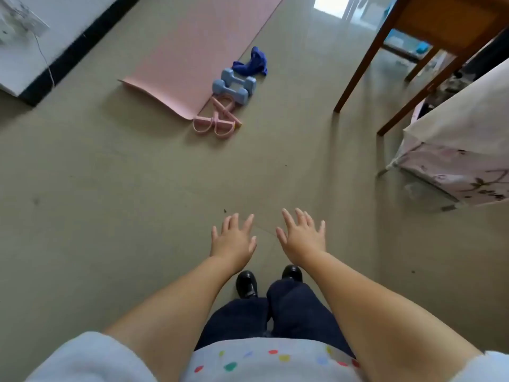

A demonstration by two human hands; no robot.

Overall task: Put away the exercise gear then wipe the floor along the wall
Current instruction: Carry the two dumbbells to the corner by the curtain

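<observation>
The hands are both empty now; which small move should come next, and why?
Probably step forward and reach for the pink pedal resistance band: the open left hand and right hand hold nothing, and it is the nearest gear.

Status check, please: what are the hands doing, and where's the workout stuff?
Left hand, right hand open, empty. Mat, dumbbells, pedal puller, blue cloth on floor ahead. Nothing between.

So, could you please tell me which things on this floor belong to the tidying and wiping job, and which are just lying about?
Belongs to the job:
pink exercise mat
two blue dumbbells
pink pedal resistance band
blue cloth, likely for wiping
left hand and right hand, both open and empty

Just lying about:
wooden table
covered furniture
white cable by the wall
</observation>
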